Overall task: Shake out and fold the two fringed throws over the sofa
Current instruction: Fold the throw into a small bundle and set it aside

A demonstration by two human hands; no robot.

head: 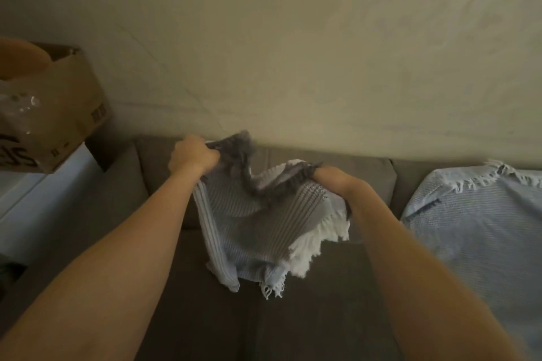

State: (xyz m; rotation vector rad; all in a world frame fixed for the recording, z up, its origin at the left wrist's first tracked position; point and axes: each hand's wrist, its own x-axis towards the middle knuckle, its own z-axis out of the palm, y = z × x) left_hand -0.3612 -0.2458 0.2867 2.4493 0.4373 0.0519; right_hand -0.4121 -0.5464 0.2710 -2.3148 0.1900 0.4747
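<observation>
Sofa (293,316), dark grey-brown, runs left to right against a pale, faintly cracked wall (293,38). Both hands are closed on the grey throw (258,214): the left hand (193,157) grips its dark-fringed top edge near the backrest, and the right hand (337,182) grips the same edge further right. The cloth hangs bunched between them above the seat, with white fringe low on its right. A blue throw (475,214) lies spread on the right end. A box (58,114) stands far left on a white surface (35,196).
</observation>
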